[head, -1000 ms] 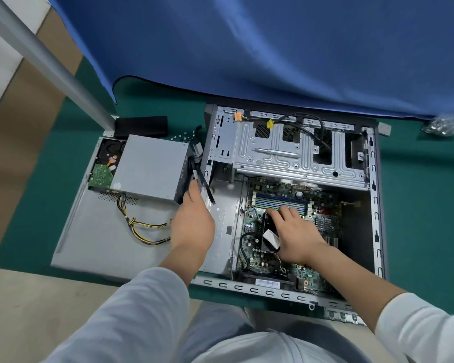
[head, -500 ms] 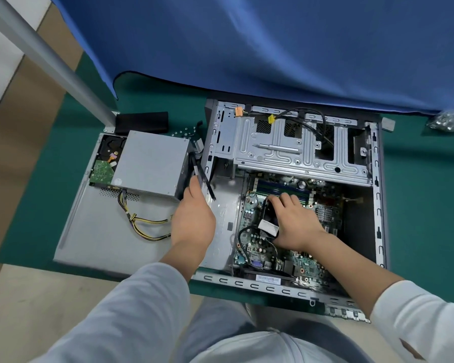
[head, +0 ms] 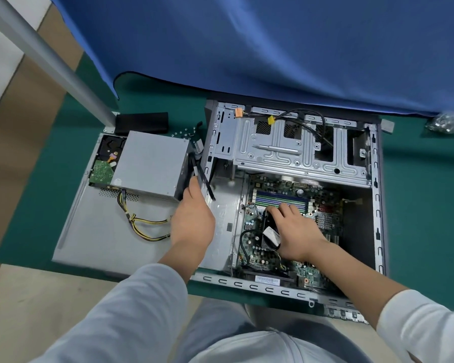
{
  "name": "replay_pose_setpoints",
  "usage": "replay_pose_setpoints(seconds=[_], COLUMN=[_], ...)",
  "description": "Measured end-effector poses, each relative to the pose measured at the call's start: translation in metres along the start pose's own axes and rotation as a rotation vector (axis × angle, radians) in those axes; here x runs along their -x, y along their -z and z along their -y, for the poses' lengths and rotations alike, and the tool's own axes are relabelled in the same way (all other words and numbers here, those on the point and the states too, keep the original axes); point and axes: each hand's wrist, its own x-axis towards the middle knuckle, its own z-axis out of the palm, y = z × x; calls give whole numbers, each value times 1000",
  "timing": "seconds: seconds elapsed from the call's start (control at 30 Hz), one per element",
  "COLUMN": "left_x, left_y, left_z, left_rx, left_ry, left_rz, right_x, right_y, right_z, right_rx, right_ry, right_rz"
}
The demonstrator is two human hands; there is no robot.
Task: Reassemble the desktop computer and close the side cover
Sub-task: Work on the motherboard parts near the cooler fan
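At nine o'clock the power supply (head: 152, 163) is lying uninstalled on the side cover (head: 102, 231), the case (head: 286, 195) is being steadied by the left hand (head: 193, 218) gripping its wall, and the fan (head: 269, 233) is being clasped by the right hand (head: 296, 231), so motherboard (head: 286, 192) pins are perhaps being risked through misalignment.

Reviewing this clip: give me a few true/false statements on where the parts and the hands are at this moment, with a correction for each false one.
1. The power supply is mounted inside the case. False: it sits outside, on the side cover to the case's left.
2. The right hand is on the black fan over the motherboard. True.
3. The left hand lies flat on the green mat. False: it grips the case's left edge.
4. Yellow and black wires trail from the power supply across the side cover. True.
5. The side cover is closed on the case. False: it lies flat beside the case.
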Motion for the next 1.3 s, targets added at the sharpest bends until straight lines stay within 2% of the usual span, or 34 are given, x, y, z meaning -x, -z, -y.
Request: replay_pose_setpoints(seconds=[1.0,1.3], left_x=[-2,-1], left_y=[-7,-5], left_z=[3,2], left_rx=[15,12], left_ry=[-1,10], left_rz=[-39,-35], right_x=[-3,-6], right_y=[-3,4], right_z=[-1,5], right_rx=[24,104], right_ry=[20,28], right_rz=[32,155])
